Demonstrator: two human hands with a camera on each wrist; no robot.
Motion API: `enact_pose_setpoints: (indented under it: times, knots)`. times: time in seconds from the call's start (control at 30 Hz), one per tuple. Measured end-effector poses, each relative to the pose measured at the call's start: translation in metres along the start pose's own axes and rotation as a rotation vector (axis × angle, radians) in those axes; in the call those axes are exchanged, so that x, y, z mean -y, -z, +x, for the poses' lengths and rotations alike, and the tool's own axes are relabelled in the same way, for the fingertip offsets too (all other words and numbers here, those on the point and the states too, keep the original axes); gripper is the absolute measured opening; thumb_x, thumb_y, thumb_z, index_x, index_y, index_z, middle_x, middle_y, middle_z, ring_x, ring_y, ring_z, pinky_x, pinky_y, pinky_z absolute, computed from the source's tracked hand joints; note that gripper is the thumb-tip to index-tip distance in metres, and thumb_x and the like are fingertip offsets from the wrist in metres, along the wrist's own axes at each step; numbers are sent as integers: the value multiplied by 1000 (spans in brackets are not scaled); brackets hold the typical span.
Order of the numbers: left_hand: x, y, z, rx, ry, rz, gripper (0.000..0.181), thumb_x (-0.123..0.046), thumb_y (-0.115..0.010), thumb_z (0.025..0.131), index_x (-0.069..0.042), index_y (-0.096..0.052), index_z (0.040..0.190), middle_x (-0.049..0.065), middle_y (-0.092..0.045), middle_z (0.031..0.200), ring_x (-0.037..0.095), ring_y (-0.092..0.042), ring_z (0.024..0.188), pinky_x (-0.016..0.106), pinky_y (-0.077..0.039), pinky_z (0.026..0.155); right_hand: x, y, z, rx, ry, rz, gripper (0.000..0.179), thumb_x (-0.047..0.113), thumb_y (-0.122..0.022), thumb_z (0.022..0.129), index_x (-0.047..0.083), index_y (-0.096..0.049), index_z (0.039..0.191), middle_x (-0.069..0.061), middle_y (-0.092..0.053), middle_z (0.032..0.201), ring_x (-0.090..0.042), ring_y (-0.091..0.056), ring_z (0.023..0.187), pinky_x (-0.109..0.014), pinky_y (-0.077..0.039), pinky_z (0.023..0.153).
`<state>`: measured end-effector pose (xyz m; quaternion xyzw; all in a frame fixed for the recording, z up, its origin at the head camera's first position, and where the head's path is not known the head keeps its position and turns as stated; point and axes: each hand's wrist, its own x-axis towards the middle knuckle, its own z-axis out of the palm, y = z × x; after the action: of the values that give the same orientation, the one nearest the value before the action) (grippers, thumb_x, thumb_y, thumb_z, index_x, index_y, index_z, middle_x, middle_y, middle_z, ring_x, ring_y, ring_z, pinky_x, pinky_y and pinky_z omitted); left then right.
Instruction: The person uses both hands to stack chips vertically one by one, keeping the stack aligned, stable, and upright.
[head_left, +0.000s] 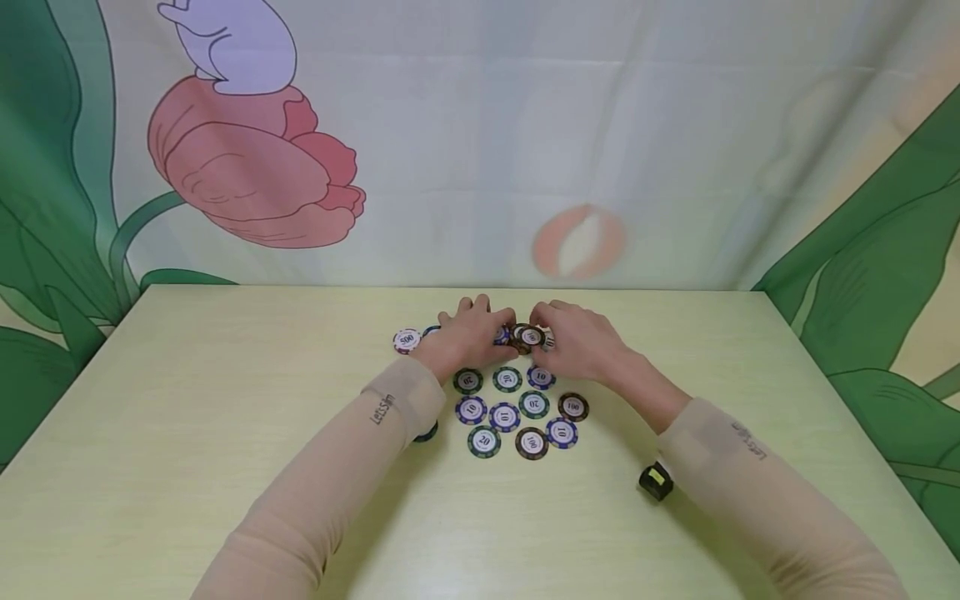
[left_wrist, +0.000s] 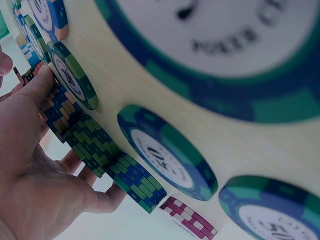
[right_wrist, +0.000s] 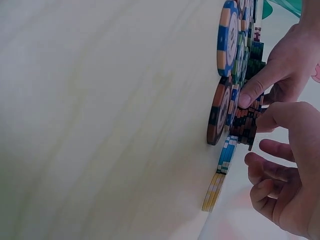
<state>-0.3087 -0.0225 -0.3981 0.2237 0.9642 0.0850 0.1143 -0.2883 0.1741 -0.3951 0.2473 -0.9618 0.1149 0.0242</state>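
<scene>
Near the table's back edge, several stacks of poker chips stand in a row. My left hand (head_left: 474, 333) reaches round the middle of it, thumb in front and fingers behind, gripping at the stack of brown poker chips (right_wrist: 245, 122). Beside that thumb stands a blue-and-orange stack (left_wrist: 61, 107); green (left_wrist: 92, 142) and blue-green (left_wrist: 137, 181) stacks follow. From the other side my right hand (head_left: 581, 340) pinches at the top of the brown stack, its other fingers curled. A brown 100 chip (head_left: 532, 336) shows between the two hands. The left hand hides part of the row in the head view.
Several single chips lie flat in front of the hands, among them a green 20 (head_left: 483, 442) and a brown 100 (head_left: 532, 443). A 500 chip (head_left: 407, 340) sits left. Yellow chips (right_wrist: 213, 192) end the row. A small black object (head_left: 656, 482) is beside the right sleeve.
</scene>
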Motion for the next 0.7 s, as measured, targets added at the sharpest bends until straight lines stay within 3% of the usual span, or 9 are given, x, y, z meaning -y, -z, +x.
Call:
enact_pose_setpoints:
  times: [0.2, 0.7]
  knots:
    - [1, -1, 0, -5, -2, -9, 46, -48, -65, 99, -26, -54, 138, 17, -45, 132, 37, -39, 122, 71, -35, 101, -3, 1, -2, -7, 18, 12, 25, 22, -73, 88, 11, -68, 110, -6, -69, 108, -24, -65, 92, -43, -55, 73]
    - [1, -1, 1, -6, -4, 0, 46, -49, -65, 99, -26, -54, 138, 16, -45, 131, 37, -39, 122, 69, -36, 100, 0, -1, 2, -18, 21, 37, 21, 18, -72, 91, 9, -72, 110, -6, -70, 107, -22, -65, 91, -41, -55, 74]
